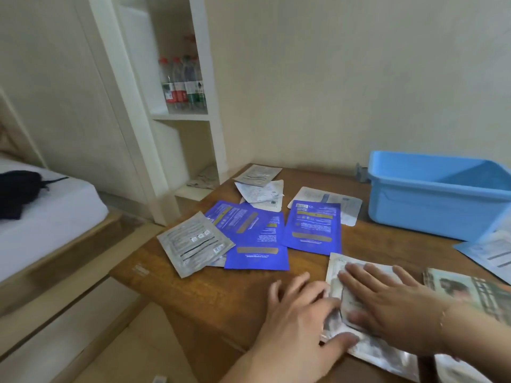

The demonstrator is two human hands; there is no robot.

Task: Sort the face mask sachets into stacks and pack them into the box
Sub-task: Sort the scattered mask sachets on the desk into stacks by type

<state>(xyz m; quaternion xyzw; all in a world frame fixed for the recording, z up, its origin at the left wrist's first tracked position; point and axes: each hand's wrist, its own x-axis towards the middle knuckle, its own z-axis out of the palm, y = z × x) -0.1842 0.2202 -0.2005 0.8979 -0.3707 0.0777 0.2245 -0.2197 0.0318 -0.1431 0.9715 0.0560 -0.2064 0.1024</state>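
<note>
A light blue plastic box stands at the far right of the brown wooden table, against the wall. Between it and the hands lie loose sachets: three deep blue foil sachets side by side and partly overlapping, a silver-grey foil sachet tilted over the leftmost blue one, and white printed sachets farther back. A pale blue sachet sits just in front of the box, and a green picture-printed stack lies near the right wrist. White shelving to the left holds bottles.

The right hand lies flat, fingers straight and slightly spread, pressing on a silvery pile of sachets at the near edge. The left hand touches that pile's left side, fingers loosely apart and thumb on the foil (blurred, so the contact is unclear).
</note>
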